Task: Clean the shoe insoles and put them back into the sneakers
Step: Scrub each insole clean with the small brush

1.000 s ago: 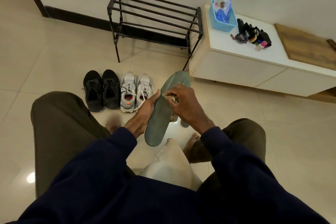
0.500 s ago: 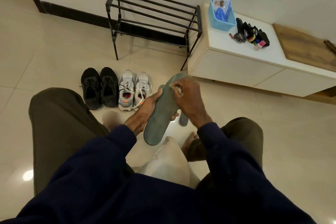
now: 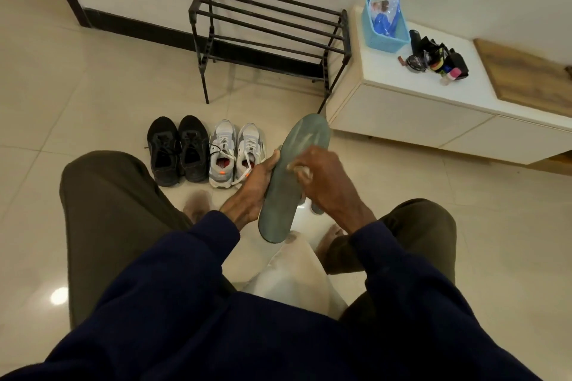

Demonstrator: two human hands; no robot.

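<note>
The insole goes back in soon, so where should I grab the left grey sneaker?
Grip the left grey sneaker by its heel collar, coming from above on your side: it stands upright, heel toward you, mouth open upward.

We see both forearms in navy sleeves reaching forward between our spread knees. Left hand (image 3: 250, 185) palm-up, gripping the grey insole (image 3: 277, 216) from its left side, thumb along the edge. Right hand (image 3: 323, 181) knuckles up, fingers curled, pinching a pale wipe (image 3: 299, 169) against the insole face. Seated, olive trousers, bare feet on the floor.
</note>
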